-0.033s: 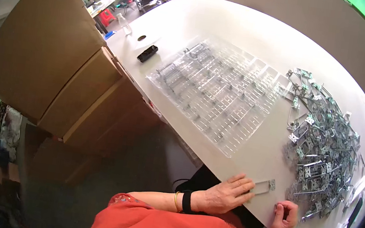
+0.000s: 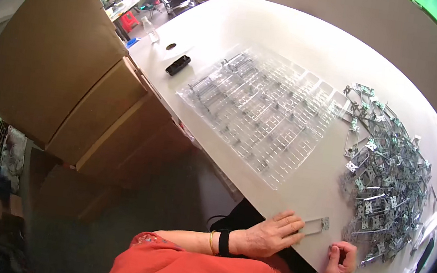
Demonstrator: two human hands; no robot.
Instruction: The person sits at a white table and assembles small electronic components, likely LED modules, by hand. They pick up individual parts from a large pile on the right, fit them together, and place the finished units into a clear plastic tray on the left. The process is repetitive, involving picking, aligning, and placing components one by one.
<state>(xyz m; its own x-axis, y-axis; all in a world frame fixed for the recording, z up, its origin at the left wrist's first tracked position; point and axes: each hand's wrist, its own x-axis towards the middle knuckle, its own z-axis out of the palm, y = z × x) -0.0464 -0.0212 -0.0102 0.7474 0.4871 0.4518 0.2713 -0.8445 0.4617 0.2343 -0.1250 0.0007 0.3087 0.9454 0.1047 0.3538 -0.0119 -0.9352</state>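
Touching a metal bracket [image 2: 324, 224], the left hand [image 2: 270, 235] lies outstretched; the right hand [image 2: 340, 265] curls, contents unclear.

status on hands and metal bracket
Left hand covering one end of wire-frame metal bracket. Right hand curled, contents unclear. Metal bracket pile near right hand.

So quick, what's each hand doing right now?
Left hand: fingers out, at the thin silver metal wire frame; grip can't be told.
Right hand: curled closed; can't tell if holding anything.
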